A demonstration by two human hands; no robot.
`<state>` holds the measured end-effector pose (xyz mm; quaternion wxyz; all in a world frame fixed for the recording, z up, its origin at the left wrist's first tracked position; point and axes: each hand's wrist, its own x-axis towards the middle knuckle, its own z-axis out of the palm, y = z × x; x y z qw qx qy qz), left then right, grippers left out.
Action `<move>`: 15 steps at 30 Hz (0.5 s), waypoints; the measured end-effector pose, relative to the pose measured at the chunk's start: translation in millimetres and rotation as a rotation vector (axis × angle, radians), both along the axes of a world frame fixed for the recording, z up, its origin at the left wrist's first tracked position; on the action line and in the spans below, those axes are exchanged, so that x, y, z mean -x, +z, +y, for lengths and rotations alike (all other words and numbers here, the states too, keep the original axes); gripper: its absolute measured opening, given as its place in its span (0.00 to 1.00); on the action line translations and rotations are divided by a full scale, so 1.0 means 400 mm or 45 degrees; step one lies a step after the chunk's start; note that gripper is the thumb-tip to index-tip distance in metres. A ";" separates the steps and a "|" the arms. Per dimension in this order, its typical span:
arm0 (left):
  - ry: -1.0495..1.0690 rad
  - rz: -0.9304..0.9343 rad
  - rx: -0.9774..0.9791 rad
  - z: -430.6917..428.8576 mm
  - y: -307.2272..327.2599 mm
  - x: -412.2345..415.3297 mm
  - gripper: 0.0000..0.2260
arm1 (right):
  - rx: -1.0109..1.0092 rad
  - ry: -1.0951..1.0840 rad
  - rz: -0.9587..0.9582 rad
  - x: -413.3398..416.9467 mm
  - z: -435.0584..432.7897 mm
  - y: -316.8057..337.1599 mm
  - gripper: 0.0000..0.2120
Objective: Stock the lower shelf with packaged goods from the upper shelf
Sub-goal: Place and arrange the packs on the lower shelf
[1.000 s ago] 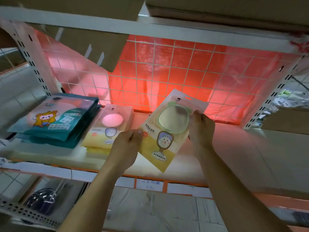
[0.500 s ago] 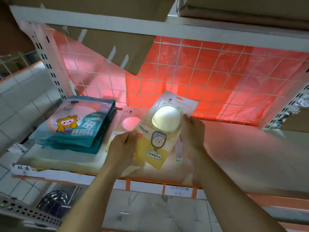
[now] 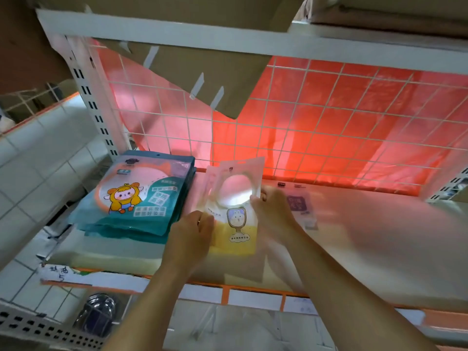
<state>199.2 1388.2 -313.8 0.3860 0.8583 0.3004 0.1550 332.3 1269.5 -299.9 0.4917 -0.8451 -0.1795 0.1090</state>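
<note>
Backdrop: a white wire grid with a red sheet glowing behind it, cardboard overhanging from above.
Surface: a pale shelf with an orange front edge.
Left of shelf: a stack of teal packets, lying flat.
Task's thing: a yellow packet with a round window, middle of the shelf, just right of the teal stack.
Long axis: runs near to far, hanging hole at the far end.
Left hand: pinches the packet's near-left edge.
Right hand: grips the right edge farther up, fingers curled at the window's level.
Key relation: the packet lies between both hands, neither one nearer.
Contact: blurred; it seems to sit low over similar packets, but I cannot tell whether it touches them.
Far right: a purple packet, flat on the shelf.
Next, likely: lay it down square and release.
</note>
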 end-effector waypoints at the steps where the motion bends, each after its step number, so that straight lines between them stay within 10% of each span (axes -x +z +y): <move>1: -0.009 0.010 0.001 0.008 -0.006 0.002 0.14 | 0.009 -0.001 -0.006 -0.001 0.007 0.001 0.13; 15: -0.093 0.441 -0.378 0.066 -0.031 0.000 0.14 | 0.164 -0.116 0.059 -0.035 0.058 -0.089 0.12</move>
